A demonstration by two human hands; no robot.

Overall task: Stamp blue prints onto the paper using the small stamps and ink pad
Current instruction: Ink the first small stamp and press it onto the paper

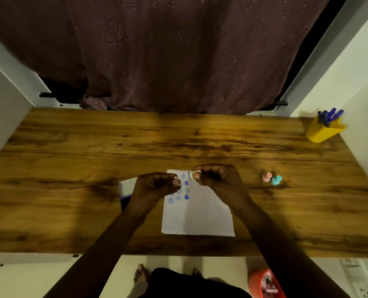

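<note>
Head view of a wooden worktop (pixel 71 147) with the person's two hands raised just above the far end of a white sheet of paper (pixel 200 216), which lies near the worktop's near edge, about midway along it. The right hand (pixel 218 177) pinches a small pale stamp (pixel 192 175) between thumb and forefinger, its blue-rimmed face turned sideways toward the left hand (pixel 155 183). The left hand's fingers are curled, thumb against forefinger; whether they grip anything cannot be told. A cluster of blue prints (pixel 180 193) already marks the paper's far-left corner, the rest of the sheet being bare. The ink pad (pixel 126 193) (partly hidden under the left wrist) sits just left of the paper, a white lid and a blue edge showing. Two spare stamps, one pink (pixel 267 177) and one teal (pixel 276 180), stand upright and touching, well to the right of the paper. A yellow pen holder (pixel 323 131) occupies the far-right corner.

Step in hand, as judged: readying or checking the held stamp between impressions. The next move calls for turning the face downward, inking it if dry, and pressing squarely onto a bare part of the paper.
</note>
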